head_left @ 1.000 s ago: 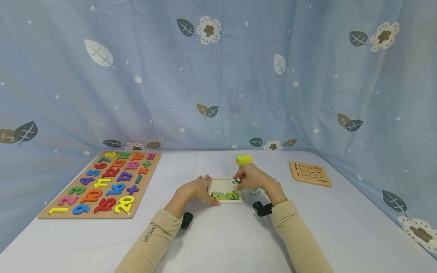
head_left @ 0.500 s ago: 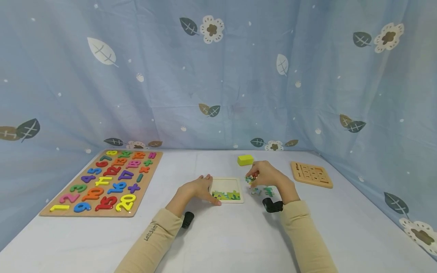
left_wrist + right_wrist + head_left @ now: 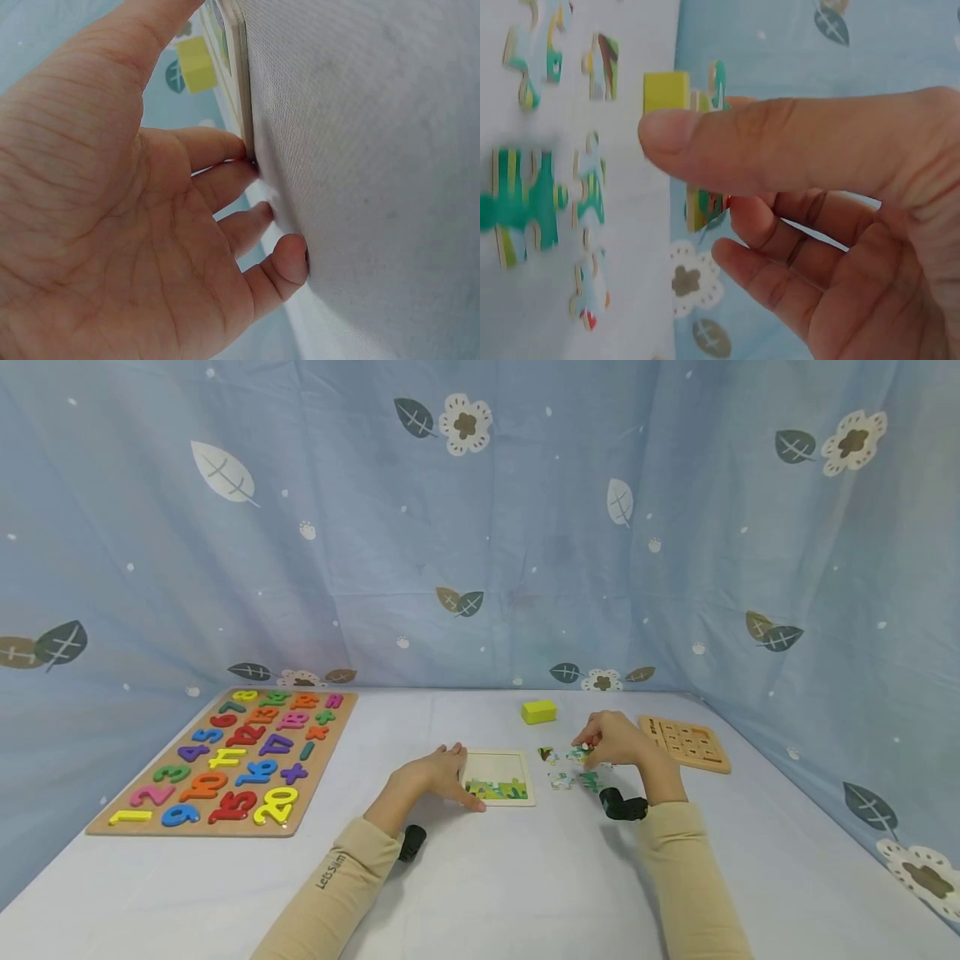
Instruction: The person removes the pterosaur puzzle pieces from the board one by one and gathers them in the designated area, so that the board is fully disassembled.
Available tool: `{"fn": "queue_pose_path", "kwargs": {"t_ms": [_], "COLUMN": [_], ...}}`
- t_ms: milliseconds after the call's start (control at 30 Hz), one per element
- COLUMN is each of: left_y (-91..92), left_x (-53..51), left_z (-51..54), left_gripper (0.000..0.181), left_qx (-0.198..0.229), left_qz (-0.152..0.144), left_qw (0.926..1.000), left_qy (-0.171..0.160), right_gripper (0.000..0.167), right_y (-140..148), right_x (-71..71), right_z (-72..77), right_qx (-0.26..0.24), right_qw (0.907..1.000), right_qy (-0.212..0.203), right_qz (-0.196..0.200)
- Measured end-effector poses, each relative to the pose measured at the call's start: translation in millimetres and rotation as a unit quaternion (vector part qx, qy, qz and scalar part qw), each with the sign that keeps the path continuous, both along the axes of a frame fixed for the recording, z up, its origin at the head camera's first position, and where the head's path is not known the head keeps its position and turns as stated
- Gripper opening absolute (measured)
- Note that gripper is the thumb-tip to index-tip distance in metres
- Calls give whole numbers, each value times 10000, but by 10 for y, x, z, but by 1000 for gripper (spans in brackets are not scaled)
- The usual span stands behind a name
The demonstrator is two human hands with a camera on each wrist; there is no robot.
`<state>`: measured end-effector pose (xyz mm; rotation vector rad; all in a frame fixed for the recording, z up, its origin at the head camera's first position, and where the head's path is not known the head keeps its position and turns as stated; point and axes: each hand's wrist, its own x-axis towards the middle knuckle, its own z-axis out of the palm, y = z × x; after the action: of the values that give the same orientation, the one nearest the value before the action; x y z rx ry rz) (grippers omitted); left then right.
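Observation:
A shallow wooden puzzle board lies in the middle of the table in the head view, a green strip of pieces along its near side and bare wood above. My left hand rests against its left side. In the left wrist view the index and middle fingertips touch the board's edge, while the other fingers reach down to the cloth. Right of the board, my right hand pinches a jigsaw piece, partly hidden behind the thumb. Near it lie several loose pieces, including a green one and a pale one.
A yellow block stands behind the loose pieces. A wooden number slide puzzle lies to the right, behind the right forearm. On the left is a large board of coloured numbers. A blue patterned curtain borders the table.
My right hand has moved from over the puzzle board rightward, above the loose pieces. Pieces that it covered before now show on the table. My left hand stays at the board.

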<state>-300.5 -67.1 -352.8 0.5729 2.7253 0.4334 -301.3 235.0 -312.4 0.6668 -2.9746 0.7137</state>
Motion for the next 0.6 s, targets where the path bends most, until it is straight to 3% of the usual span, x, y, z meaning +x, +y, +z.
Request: {"fn": "queue_pose_path", "kwargs": {"t_ms": [333,600], "left_y": [-12,-7], "left_x": [-19,-17], "left_z": [-23,-21], "left_gripper": [109,109], "left_qx": [17,17], "left_qz": [-27,-34], "left_qw": [10000,10000], "left_qy": [6,27], "right_gripper": [34,35], "right_y": [221,365], "right_x": [46,85], "right_z": [-21,-74], "right_qx": [48,-148], "right_qw": [9989,9959], "right_qy": [-153,-511], "right_qz": [-448,-728]}}
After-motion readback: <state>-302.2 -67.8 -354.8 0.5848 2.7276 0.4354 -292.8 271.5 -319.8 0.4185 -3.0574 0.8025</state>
